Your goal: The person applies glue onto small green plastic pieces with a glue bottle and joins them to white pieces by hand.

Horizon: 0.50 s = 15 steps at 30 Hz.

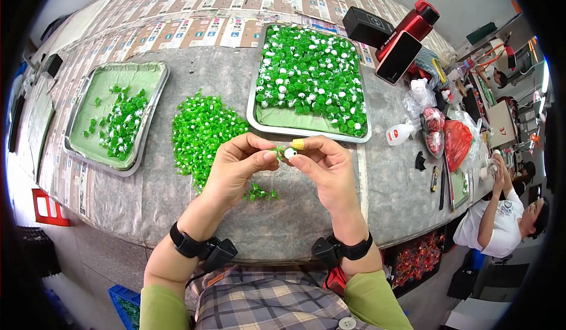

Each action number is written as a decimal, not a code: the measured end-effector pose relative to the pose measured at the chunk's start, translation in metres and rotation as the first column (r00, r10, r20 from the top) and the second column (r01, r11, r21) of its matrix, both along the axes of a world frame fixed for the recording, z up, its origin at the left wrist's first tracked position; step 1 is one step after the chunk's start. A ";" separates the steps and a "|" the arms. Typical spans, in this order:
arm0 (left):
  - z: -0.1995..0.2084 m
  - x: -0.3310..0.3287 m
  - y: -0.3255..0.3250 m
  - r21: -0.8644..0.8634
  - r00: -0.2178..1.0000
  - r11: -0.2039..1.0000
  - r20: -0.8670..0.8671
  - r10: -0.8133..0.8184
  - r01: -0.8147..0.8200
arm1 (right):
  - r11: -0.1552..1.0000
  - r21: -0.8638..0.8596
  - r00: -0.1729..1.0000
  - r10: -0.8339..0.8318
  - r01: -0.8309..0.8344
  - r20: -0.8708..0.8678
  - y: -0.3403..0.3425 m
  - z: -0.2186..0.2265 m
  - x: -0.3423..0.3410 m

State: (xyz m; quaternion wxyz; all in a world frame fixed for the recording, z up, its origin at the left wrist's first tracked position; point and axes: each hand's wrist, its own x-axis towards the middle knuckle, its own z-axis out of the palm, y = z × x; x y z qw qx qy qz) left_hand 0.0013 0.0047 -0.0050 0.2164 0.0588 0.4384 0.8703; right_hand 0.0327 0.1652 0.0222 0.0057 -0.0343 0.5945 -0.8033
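A white bead (290, 152) is pinched by the right grip (326, 165), a small green piece (279, 152) by the left grip (236, 166); through off-centre pressure, the bead could be squirted loose. Below the left grip, loose green sprigs (257, 193) could be scattered if brushed; beyond both, the heaped tray (289, 118) could be spilled if bumped.

Hands (233, 166) pinch green-white piece (289, 152) — green pile (206, 130) near.
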 end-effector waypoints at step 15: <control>0.011 0.002 0.000 -0.425 0.822 0.862 -0.569 -0.016 -0.277 | 0.996 0.031 0.990 0.075 -0.080 0.120 0.004 0.000 0.001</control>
